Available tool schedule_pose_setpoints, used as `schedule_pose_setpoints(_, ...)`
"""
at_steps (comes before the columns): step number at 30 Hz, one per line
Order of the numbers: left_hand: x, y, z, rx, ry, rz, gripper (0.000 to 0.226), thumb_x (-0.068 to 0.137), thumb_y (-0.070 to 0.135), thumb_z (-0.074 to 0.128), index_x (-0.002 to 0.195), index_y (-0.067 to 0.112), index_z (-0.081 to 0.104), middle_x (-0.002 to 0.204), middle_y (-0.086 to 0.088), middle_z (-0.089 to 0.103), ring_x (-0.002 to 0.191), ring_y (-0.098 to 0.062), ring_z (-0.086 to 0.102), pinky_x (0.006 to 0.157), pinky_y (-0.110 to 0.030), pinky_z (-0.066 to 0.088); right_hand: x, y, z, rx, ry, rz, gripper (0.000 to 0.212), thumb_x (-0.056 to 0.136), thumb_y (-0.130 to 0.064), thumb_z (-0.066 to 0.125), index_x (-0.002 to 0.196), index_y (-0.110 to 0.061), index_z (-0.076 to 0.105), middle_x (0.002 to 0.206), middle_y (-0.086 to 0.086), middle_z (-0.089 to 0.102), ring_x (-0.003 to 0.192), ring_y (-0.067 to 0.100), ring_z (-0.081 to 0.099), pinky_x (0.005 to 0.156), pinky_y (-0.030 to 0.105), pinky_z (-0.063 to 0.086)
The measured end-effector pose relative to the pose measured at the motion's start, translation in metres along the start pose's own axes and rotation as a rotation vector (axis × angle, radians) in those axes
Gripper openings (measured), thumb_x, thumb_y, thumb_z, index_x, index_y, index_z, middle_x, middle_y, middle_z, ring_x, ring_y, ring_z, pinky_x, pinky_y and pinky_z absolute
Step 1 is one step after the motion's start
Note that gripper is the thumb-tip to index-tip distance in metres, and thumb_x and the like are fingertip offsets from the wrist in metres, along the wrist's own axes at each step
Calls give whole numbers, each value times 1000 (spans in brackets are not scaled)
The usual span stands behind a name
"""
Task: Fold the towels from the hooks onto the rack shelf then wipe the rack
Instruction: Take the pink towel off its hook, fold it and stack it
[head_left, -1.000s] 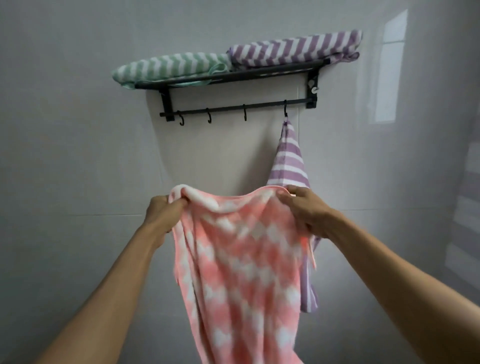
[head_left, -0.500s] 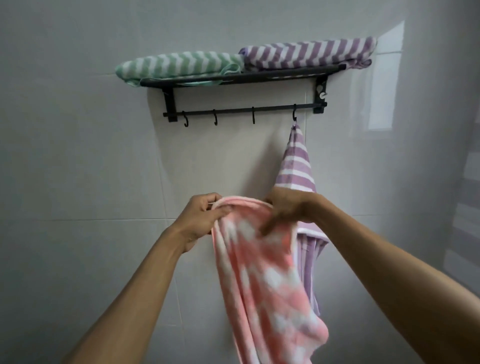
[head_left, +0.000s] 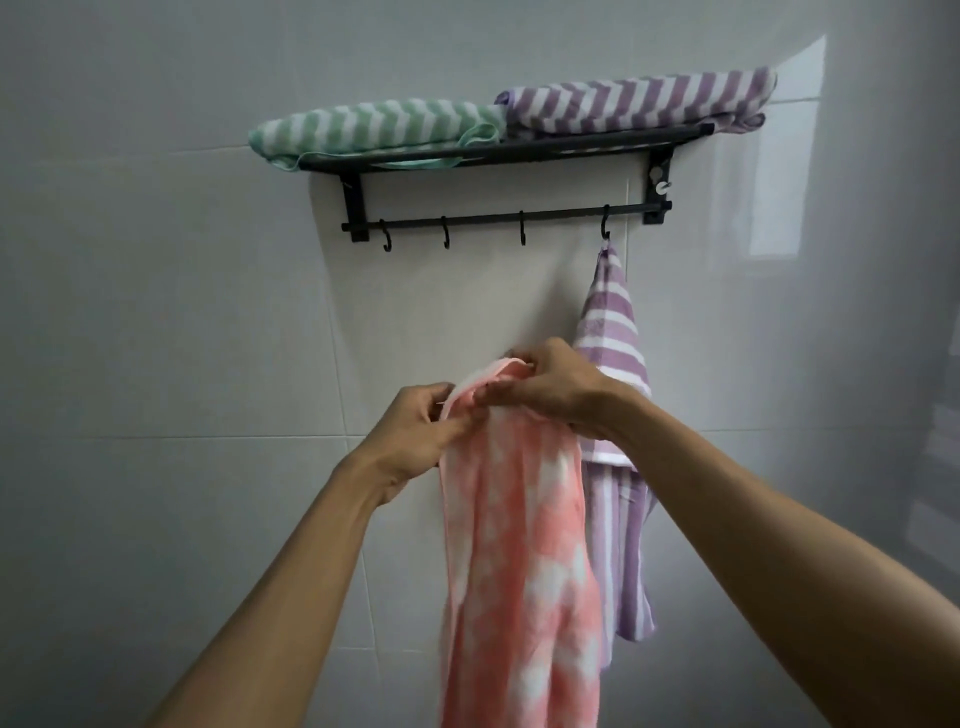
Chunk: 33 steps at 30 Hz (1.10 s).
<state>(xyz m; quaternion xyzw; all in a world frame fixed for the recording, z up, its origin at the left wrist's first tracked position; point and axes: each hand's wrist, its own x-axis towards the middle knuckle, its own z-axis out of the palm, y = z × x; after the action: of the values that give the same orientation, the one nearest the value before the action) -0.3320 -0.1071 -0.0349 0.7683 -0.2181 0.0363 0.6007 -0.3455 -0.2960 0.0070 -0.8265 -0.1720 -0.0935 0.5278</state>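
Hands: left hand (head_left: 415, 426) and right hand (head_left: 556, 387) both pinched the pink towel's (head_left: 519, 545) top edge, close together, mid-fold.
Done: green towel (head_left: 374, 127) and purple towel (head_left: 639, 101) sat folded on the rack shelf (head_left: 498, 150).
Left: striped towel (head_left: 610, 332) hung from the rightmost hook (head_left: 604, 228); wiping looked not started.

Both hands, L (head_left: 421, 431) & R (head_left: 550, 389), pinching pink towel (head_left: 519, 545) top edge below rack (head_left: 493, 153).
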Motion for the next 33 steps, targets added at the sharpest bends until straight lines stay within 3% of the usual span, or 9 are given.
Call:
schedule_pose_setpoints(6, -13, -3, -36, -152, 144, -73, 24, 98, 27, 63, 108, 10, 77, 113, -22, 72, 92, -31, 67, 92, -50, 53, -7, 22, -11, 193, -78, 147, 19, 89, -26, 75, 86, -8, 73, 81, 9, 68, 74, 21, 63, 67, 31, 53)
schedule_pose_setpoints(10, -20, -10, -30, -136, 122, -149, 35, 95, 42, 63, 101, 11, 78, 100, -17, 75, 82, -27, 67, 79, -44, 52, -11, 21, 6, 361, -99, 147, 27, 97, -28, 64, 103, -5, 76, 103, 16, 75, 86, 22, 69, 69, 30, 62)
schedule_pose_setpoints(13, -21, -7, -20, -236, 142, -112, 33, 97, 38, 61, 107, 9, 75, 103, -16, 74, 87, -28, 68, 86, -44, 55, -8, 19, 17, 360, -85, 105, 29, 98, -26, 63, 102, 0, 75, 112, 26, 71, 95, 31, 66, 84, 39, 61)
schedule_pose_setpoints(16, -20, -3, -20, -326, 185, -71, 29, 100, 28, 59, 111, 5, 71, 100, -16, 71, 89, -28, 66, 90, -45, 54, -8, 19, 14, 360, -87, 96, 37, 95, -28, 67, 104, 7, 72, 110, 29, 71, 91, 32, 65, 84, 42, 60)
schedule_pose_setpoints(20, -20, -1, -26, -357, 254, -28, 21, 101, 21, 57, 102, 5, 70, 85, -10, 65, 79, -23, 60, 81, -38, 50, -14, 28, 4, 292, -169, 103, 38, 78, -31, 77, 94, 3, 71, 87, 19, 67, 71, 22, 63, 67, 31, 59)
schedule_pose_setpoints(23, -22, 1, -28, -386, 302, 2, 21, 102, 22, 55, 89, 13, 68, 74, -3, 60, 67, -16, 57, 72, -33, 49, -23, 53, -6, 169, -389, 228, 34, 81, -16, 80, 103, 8, 72, 106, 27, 72, 91, 35, 69, 81, 40, 61)
schedule_pose_setpoints(27, -23, 7, -42, -468, 451, -7, 26, 101, 23, 56, 78, 14, 64, 71, -4, 63, 65, -18, 61, 70, -34, 55, -39, 85, -3, -159, -456, 337, 68, 63, -50, 84, 104, 3, 72, 94, 19, 69, 81, 31, 62, 71, 36, 49)
schedule_pose_setpoints(30, -22, 0, -54, -337, 479, -119, 24, 95, 26, 64, 76, 11, 69, 76, -9, 64, 64, -22, 62, 64, -33, 55, -38, 85, -3, 260, -246, 273, 39, 93, -38, 64, 111, -3, 71, 90, 12, 72, 72, 19, 67, 64, 31, 55)
schedule_pose_setpoints(33, -25, -11, -41, -224, 267, -220, 26, 93, 34, 69, 80, 12, 73, 79, -8, 68, 67, -20, 64, 68, -30, 53, -32, 53, -1, 422, -259, 129, 24, 103, -25, 52, 98, -19, 75, 96, 7, 73, 84, 16, 69, 76, 31, 60)
